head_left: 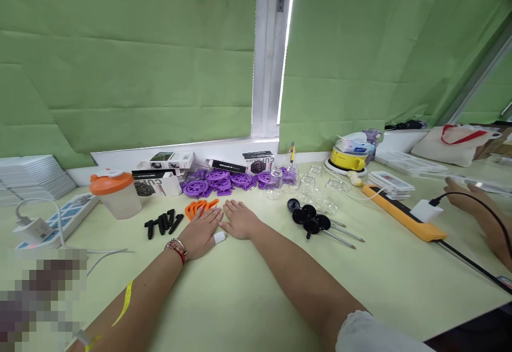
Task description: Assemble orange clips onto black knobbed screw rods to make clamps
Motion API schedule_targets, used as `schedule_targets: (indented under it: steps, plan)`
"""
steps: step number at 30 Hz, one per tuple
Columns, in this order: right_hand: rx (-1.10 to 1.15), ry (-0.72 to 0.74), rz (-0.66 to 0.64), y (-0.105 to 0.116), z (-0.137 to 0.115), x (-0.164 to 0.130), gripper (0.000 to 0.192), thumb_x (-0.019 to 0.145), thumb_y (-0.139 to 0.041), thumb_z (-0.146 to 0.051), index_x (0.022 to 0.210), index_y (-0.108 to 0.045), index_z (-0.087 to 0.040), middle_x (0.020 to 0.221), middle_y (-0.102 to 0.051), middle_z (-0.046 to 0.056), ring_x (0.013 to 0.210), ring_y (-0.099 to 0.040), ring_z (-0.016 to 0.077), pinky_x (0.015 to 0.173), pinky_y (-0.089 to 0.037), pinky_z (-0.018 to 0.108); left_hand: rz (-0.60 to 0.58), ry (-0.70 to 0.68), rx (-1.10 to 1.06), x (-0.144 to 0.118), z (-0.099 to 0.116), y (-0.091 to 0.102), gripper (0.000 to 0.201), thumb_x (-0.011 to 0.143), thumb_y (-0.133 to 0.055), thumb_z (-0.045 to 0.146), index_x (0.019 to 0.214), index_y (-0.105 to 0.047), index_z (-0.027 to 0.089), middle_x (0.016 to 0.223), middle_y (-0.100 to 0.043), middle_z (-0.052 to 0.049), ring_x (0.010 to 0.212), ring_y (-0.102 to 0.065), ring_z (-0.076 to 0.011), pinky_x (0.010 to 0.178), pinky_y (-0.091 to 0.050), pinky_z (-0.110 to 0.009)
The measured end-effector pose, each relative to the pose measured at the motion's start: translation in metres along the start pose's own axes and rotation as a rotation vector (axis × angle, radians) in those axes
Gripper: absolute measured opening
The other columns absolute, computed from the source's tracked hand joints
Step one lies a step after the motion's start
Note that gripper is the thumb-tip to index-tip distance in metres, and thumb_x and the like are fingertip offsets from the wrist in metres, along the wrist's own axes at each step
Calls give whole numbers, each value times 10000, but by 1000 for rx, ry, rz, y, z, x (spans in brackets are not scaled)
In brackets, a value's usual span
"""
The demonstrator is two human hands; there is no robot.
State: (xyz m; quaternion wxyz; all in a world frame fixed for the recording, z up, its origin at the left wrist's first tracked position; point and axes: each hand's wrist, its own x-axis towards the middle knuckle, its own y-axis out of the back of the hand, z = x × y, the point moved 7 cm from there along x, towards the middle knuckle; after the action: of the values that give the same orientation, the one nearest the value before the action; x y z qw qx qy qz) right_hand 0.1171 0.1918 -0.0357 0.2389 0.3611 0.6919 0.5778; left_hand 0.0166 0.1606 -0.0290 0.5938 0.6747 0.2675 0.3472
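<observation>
Both of my hands lie flat on the pale table, side by side with fingertips pointing forward. My left hand (203, 234) has a white wrap on its thumb and bracelets at the wrist. Its fingers rest at the near edge of several orange hooked plastic pieces (196, 208), partly covering them. My right hand (239, 220) is spread out just right of it and holds nothing. Left of the hands are several short black plastic pieces (162, 224). Beyond them sits a heap of purple plastic wheel-like parts (218, 180). To the right lie black discs with metal rods (310, 218).
Clear glass cups (308, 185) stand behind the black discs. An orange-lidded shaker bottle (118, 194) and a white power strip (74, 216) are at left. Cup holder boxes (160, 184) line the back. A yellow power strip (404, 216) lies right, near another person's hand (466, 194).
</observation>
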Motion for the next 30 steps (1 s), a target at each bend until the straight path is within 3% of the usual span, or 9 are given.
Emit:
schedule_targets:
  steps: [9, 19, 26, 28, 30]
  plan:
    - [15, 3, 65, 6, -2, -5, 750, 902, -200, -594, 1466, -194, -100, 1536, -106, 155, 1401, -136, 316, 1117, -125, 472, 28, -12, 8, -2, 0, 1, 662, 905, -300, 543, 1438, -292, 150, 1482, -320, -141, 1376, -261, -285, 1136, -74, -515]
    - [-38, -37, 190, 17, -7, -16, 742, 906, -237, -586, 1449, -237, -82, 1531, -102, 177, 1402, -131, 321, 1107, -162, 487, 86, -13, 64, -6, 2, 5, 638, 913, -297, 521, 1413, -338, 128, 1475, -328, -157, 1371, -272, -292, 1128, -115, -537]
    - [-194, 19, 247, 30, -27, -74, 629, 929, -303, -474, 1434, -285, -99, 1531, -132, 158, 1414, -59, 307, 1121, 3, 533, 163, -34, 113, -10, 7, 16, 612, 916, -319, 491, 1405, -343, 124, 1494, -279, -166, 1383, -245, -282, 1136, -93, -529]
    - [-236, 49, 228, 41, -24, -99, 641, 913, -335, -501, 1444, -273, -149, 1538, -117, 125, 1417, -22, 300, 1111, 50, 550, 173, -41, 117, -11, 7, 17, 602, 921, -318, 470, 1407, -338, 116, 1496, -272, -169, 1389, -228, -281, 1135, -90, -534]
    - [-258, -27, 244, 59, -5, -124, 645, 910, -327, -518, 1451, -260, -173, 1540, -122, 108, 1417, -27, 304, 1102, 61, 568, 179, -44, 120, -12, 6, 17, 594, 923, -318, 449, 1405, -336, 102, 1498, -263, -174, 1392, -217, -282, 1134, -92, -538]
